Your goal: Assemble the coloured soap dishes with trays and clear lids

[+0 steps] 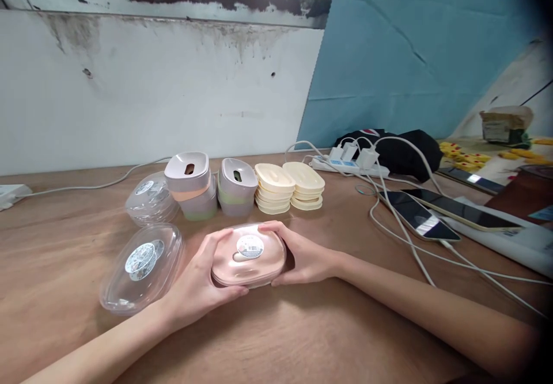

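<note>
A pink lidded plastic box with a slot in its top and a round printed sticker is gripped between my two hands. My left hand wraps its left side, thumb along the top edge. My right hand clasps the right side the same way, fingertips below the front rim. To the left of my left hand lies a clear plastic cover bearing round stickers. Behind it is a stack of similar clear covers.
Nested grey containers with slotted tops, a second grey stack and cream lid stacks line the back. On the right are a power strip, white cables and phones.
</note>
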The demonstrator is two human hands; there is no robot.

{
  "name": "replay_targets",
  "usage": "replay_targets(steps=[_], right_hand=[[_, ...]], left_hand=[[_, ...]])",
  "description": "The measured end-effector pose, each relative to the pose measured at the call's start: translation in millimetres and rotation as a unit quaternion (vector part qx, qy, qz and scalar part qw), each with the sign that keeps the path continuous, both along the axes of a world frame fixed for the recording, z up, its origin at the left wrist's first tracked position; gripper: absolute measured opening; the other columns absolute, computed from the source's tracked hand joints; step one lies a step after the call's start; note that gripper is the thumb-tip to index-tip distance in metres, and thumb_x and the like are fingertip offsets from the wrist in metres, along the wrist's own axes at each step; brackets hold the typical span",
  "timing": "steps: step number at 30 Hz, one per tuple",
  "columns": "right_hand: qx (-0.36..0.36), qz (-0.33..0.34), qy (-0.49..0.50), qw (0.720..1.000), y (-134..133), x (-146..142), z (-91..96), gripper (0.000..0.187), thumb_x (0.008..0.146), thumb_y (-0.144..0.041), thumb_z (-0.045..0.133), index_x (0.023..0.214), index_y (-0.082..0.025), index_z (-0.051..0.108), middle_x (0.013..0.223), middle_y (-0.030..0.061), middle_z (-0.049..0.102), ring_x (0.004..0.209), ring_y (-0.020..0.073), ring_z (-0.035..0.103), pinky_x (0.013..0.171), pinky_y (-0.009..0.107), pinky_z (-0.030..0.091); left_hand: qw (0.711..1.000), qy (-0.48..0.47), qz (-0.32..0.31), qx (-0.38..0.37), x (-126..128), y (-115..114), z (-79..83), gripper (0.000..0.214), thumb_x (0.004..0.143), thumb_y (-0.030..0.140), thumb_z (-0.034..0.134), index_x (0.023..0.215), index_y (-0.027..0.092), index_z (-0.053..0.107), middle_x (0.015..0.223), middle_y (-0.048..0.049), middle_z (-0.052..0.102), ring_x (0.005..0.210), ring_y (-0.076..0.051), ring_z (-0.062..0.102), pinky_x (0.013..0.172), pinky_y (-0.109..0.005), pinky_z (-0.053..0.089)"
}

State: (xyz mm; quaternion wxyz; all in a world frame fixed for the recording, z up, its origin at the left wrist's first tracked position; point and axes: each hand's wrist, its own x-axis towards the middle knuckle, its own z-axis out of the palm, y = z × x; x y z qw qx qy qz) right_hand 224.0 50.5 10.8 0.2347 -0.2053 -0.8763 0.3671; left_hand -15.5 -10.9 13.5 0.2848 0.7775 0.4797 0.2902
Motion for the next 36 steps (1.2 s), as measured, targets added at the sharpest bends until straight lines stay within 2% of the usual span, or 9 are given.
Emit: replay_targets(steps=[3, 7, 12, 15, 24, 29, 30, 33, 36], right_hand=[[0.050, -0.048, -0.021, 0.997, -11, 19, -3.7, 0.085, 0.062, -0.031, 0.075, 0.127, -0.022, 0.022, 0.128, 0.0130, 0.036, 0.118, 0.0270, 0.042, 0.096, 0.040, 0.038], [0.113, -0.213, 0.022, 0.970, -24, 69, -1.8, 0.085, 0.060, -0.038, 0.075, 0.128, -0.027, 0.025, 0.128, 0.0118, 0.037, 0.118, 0.0330, 0.041, 0.097, 0.048, 0.037], [0.148, -0.575, 0.074, 0.801, 5, 127, 20.3, 0.079, 0.066, -0.054, 0.065, 0.127, -0.028, 0.022, 0.128, 0.0134, 0.039, 0.114, 0.0359, 0.046, 0.093, 0.051, 0.041], [0.149, -0.630, 0.024, 0.762, 37, 141, 24.0, 0.082, 0.066, -0.059, 0.063, 0.128, -0.023, 0.022, 0.130, 0.0186, 0.036, 0.118, 0.0421, 0.038, 0.096, 0.059, 0.033], [0.119, -0.566, -0.103, 0.809, 73, 130, -9.5, 0.087, 0.064, -0.055, 0.066, 0.128, -0.010, 0.029, 0.125, 0.0285, 0.041, 0.120, 0.0490, 0.035, 0.089, 0.062, 0.036], [0.195, -0.539, -0.109, 0.812, 49, 105, 0.5, 0.075, 0.076, -0.045, 0.057, 0.135, -0.011, 0.024, 0.144, 0.0229, 0.015, 0.134, 0.0428, 0.003, 0.103, 0.064, 0.011], [0.214, -0.511, -0.109, 0.825, 39, 92, 1.5, 0.068, 0.080, -0.042, 0.053, 0.135, -0.015, 0.024, 0.147, 0.0174, 0.012, 0.136, 0.0366, 0.002, 0.107, 0.058, 0.010], [0.240, -0.277, -0.125, 0.922, 8, 47, 0.2, 0.061, 0.086, -0.034, 0.046, 0.139, -0.019, 0.021, 0.149, 0.0133, 0.010, 0.137, 0.0294, 0.007, 0.108, 0.052, 0.019], [0.182, -0.056, -0.208, 0.959, -14, 7, -2.5, 0.065, 0.088, -0.041, 0.043, 0.143, -0.018, 0.016, 0.150, 0.0141, 0.012, 0.137, 0.0303, 0.006, 0.107, 0.053, 0.021]], left_hand=[[0.999, 0.045, 0.012, -0.008, -3, -2, -10.9, 0.098, 0.073, 0.032, 0.067, 0.141, 0.021, -0.002, 0.140, -0.0164, 0.032, 0.128, -0.030, 0.034, 0.101, -0.048, 0.034], [0.994, 0.102, 0.009, 0.050, -8, -3, -26.1, 0.089, 0.079, 0.036, 0.061, 0.143, 0.021, 0.001, 0.146, -0.0146, 0.023, 0.132, -0.030, 0.026, 0.105, -0.048, 0.030], [0.989, 0.121, 0.002, 0.084, -10, -2, -31.4, 0.083, 0.079, 0.040, 0.060, 0.143, 0.023, 0.011, 0.144, -0.0118, 0.031, 0.130, -0.030, 0.031, 0.103, -0.046, 0.034], [0.988, 0.132, 0.002, 0.084, -10, -2, -30.2, 0.080, 0.080, 0.040, 0.058, 0.143, 0.024, 0.012, 0.144, -0.0112, 0.031, 0.130, -0.030, 0.031, 0.103, -0.048, 0.033], [0.980, 0.172, -0.021, 0.096, -9, -2, -29.0, 0.064, 0.082, 0.041, 0.056, 0.139, 0.026, 0.030, 0.145, -0.0101, 0.029, 0.131, -0.032, 0.029, 0.103, -0.049, 0.033], [0.968, 0.219, -0.063, 0.107, -7, -2, -22.0, 0.060, 0.088, 0.042, 0.046, 0.141, 0.026, 0.024, 0.148, -0.0089, 0.020, 0.133, -0.032, 0.022, 0.105, -0.052, 0.025], [0.966, 0.229, -0.067, 0.103, -6, -2, -19.1, 0.059, 0.088, 0.043, 0.045, 0.141, 0.026, 0.024, 0.148, -0.0092, 0.019, 0.134, -0.031, 0.021, 0.105, -0.052, 0.024], [0.957, 0.265, -0.085, 0.081, -4, 1, -9.0, 0.059, 0.089, 0.048, 0.041, 0.141, 0.025, 0.025, 0.148, -0.0098, 0.017, 0.135, -0.029, 0.017, 0.107, -0.052, 0.020], [0.950, 0.290, -0.097, 0.059, -2, 5, -1.9, 0.062, 0.089, 0.050, 0.039, 0.142, 0.022, 0.022, 0.148, -0.0096, 0.016, 0.136, -0.026, 0.013, 0.108, -0.050, 0.017]])
